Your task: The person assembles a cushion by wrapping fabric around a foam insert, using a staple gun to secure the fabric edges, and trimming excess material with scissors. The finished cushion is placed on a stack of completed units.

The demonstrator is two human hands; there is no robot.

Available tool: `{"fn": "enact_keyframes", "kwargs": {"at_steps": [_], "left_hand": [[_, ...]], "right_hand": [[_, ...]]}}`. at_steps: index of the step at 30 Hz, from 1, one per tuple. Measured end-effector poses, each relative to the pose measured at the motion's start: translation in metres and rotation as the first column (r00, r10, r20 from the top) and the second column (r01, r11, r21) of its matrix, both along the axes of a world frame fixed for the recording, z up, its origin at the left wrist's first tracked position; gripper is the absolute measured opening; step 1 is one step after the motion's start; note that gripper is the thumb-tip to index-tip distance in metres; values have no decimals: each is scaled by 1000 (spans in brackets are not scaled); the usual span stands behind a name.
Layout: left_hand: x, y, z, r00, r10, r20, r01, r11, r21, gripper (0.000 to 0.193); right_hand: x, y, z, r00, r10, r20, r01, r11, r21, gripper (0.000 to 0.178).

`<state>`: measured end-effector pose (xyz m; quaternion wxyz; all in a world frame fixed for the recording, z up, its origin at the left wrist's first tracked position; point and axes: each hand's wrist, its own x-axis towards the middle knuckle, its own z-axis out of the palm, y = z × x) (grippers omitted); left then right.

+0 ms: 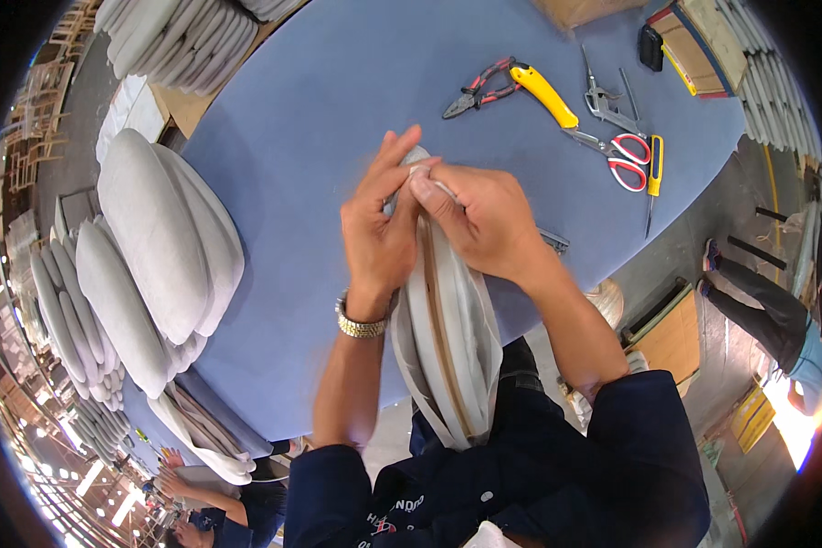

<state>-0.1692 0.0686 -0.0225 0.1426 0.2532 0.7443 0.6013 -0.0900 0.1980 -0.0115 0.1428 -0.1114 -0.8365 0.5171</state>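
A pale grey fabric-covered cushion (461, 352) stands on its narrow side between my forearms, from my lap up over the blue table. Its fabric edges are parted along a brown strip that runs lengthwise. At its far end my right hand (484, 215) pinches the fabric between thumb and bent fingers. My left hand (379, 233), with a metal watch on the wrist, grips the same end from the left side, some of its fingers stretched past the tip. The exact spot pinched is partly hidden by the fingers.
On the blue table (310, 91) lie pliers (479, 89), a yellow-handled tool (543, 94), scissors (628, 160), a screwdriver (655, 173) and an air blow gun (603, 96). Grey cushions (151, 233) are piled at the left. Another person (219, 507) works at lower left; someone stands right.
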Motion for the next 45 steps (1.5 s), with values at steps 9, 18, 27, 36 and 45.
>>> {"fn": "enact_keyframes", "kwargs": {"at_steps": [9,18,27,36,45], "left_hand": [[15,4,-20,986,124,110,-142,974,177,17],[21,-10,-28,988,109,108,-132,964,229,19],[-4,-37,-12,993,-27,117,16,996,91,31],[-43,7,-3,952,-183,247,217,969,-116,30],[-46,-11,-21,953,-250,172,245,968,50,36]], "right_hand": [[11,-9,9,1000,20,21,-25,963,268,31],[26,-26,13,996,18,87,-50,922,384,25],[28,-47,18,993,-20,114,-31,902,430,18],[27,-35,25,972,68,223,-123,962,243,14],[30,-48,18,986,27,164,-50,989,138,17]]}}
